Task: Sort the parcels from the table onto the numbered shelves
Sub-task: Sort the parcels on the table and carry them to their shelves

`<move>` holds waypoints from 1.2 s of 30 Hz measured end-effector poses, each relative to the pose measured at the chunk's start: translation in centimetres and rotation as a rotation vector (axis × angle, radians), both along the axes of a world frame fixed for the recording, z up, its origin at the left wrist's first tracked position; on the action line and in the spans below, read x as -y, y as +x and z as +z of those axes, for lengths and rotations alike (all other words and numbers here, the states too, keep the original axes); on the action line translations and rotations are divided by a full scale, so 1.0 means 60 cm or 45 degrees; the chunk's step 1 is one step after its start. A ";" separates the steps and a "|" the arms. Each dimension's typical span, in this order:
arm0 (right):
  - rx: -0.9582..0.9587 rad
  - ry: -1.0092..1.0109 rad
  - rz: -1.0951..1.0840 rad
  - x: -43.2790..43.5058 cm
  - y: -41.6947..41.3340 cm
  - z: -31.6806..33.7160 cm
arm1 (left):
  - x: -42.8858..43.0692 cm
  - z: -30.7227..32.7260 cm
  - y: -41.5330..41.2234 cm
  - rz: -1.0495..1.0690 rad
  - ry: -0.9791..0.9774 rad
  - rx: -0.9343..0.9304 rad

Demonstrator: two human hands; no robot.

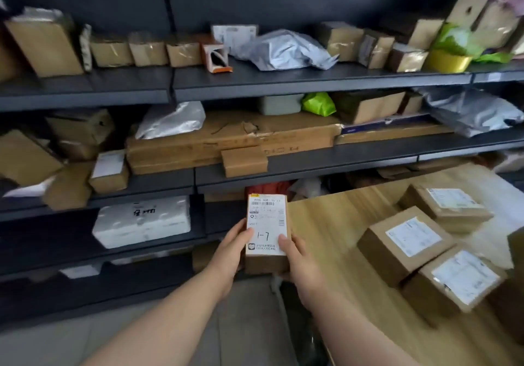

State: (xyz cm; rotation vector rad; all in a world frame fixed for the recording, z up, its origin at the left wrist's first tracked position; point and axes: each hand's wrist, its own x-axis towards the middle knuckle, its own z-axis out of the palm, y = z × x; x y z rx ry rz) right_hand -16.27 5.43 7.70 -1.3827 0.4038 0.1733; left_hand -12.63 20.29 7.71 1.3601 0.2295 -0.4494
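Both forearms come in from the bottom edge. My left hand (pixel 229 255) and right hand (pixel 300 263) grip one small brown parcel (pixel 268 218) between them. It is held upright in the air, just left of the table's (pixel 334 223) near corner and in front of the lower shelves. My thumbs press its label face from either side. The other fingers curl behind it, out of sight.

The label carries a handwritten "1-7". The barcode shows, but the fine print is too blurred to read.

To the right, three labelled cartons sit on the wooden table: a near carton (pixel 453 283), a middle carton (pixel 405 243) touching it, and a far carton (pixel 445 206). Their labels are illegible. The right frame edge cuts off another box (pixel 516 242).

Beyond stands dark shelving (pixel 312 82):
- A white foam box (pixel 141 221) sits low on the left, its marking unclear.
- A long flat carton (pixel 226 141) with a torn top lies one tier up, partly under a silver bag (pixel 173 118).
- A crumpled grey bag (pixel 286 49) lies on the top tier among small brown boxes.

The lowest tier is too dark to make out.
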 end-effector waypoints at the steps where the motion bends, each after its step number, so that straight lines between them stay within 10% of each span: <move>1: 0.008 0.000 0.060 -0.031 0.011 -0.001 | -0.033 -0.001 -0.002 0.048 0.008 -0.009; 36: 0.087 -0.136 1.857 -1.284 -0.074 -0.050 | -1.152 -0.057 -0.366 1.621 0.056 -0.112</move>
